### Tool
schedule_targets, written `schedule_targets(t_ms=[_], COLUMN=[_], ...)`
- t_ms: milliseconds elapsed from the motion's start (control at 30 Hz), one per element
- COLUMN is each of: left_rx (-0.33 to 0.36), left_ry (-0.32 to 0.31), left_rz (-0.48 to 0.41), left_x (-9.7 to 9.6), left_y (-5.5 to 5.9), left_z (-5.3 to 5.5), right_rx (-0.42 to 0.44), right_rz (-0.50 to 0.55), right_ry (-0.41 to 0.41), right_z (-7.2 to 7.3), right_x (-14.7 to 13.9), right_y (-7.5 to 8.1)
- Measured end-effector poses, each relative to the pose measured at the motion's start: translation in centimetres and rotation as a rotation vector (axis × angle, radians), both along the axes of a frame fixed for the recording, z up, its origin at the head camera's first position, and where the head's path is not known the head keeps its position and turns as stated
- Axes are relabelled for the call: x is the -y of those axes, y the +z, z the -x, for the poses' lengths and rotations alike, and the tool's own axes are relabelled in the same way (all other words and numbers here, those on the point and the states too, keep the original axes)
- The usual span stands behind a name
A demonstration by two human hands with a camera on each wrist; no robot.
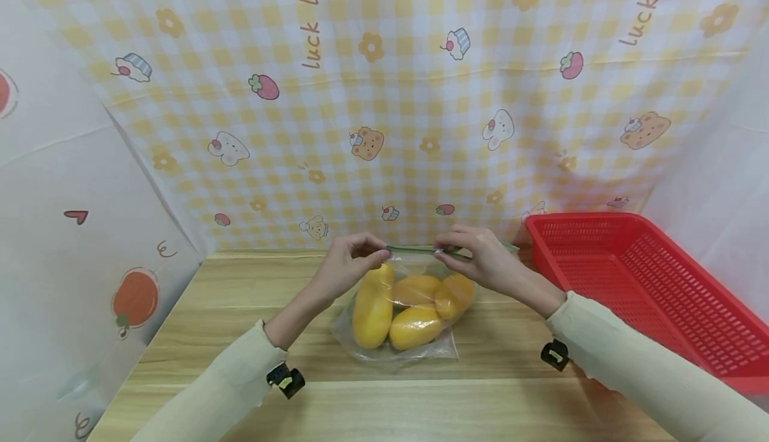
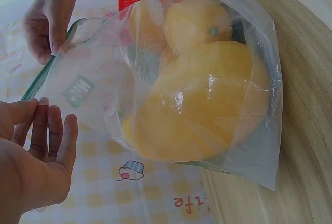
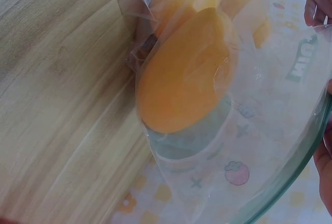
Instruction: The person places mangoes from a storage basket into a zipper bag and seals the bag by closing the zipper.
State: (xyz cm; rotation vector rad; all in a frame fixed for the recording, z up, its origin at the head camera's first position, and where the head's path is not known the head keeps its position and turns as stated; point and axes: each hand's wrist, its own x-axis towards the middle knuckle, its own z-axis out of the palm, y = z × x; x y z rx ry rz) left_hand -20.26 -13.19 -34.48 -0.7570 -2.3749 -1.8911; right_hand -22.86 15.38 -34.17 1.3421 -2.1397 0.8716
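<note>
A clear zip bag [image 1: 444,352] lies on the wooden table with several yellow-orange fruits like mangoes [image 1: 416,327] inside. Its green zip strip [image 1: 411,250] runs along the far edge, raised toward the hands. My left hand [image 1: 345,265] pinches the left end of that strip between thumb and fingers. Farther right, my right hand [image 1: 486,258] pinches the strip at a small white slider [image 1: 438,251]. Beyond the right hand, a bit of the bag's opening sticks out. In the left wrist view, a green logo [image 2: 79,92] shows on the plastic below the strip.
A red plastic basket [image 1: 607,236] stands on the right, close to the right forearm. Behind the table [image 1: 264,295] hangs a yellow checked cloth [image 1: 414,108], and white cloth covers both sides. Each sleeve carries a small black wrist device [image 1: 286,380].
</note>
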Motion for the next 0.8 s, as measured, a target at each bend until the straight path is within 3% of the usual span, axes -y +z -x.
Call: schedule_targets(t_ms=[800], left_rx=[-0.011], left_ry=[0.003], left_rz=[0.013], left_x=[0.01], left_y=[-0.03], left_z=[-0.06], right_rx=[0.008], right_rz=[-0.002], right_ry=[-0.009], right_z=[-0.06], right_x=[-0.4], right_y=[-0.06])
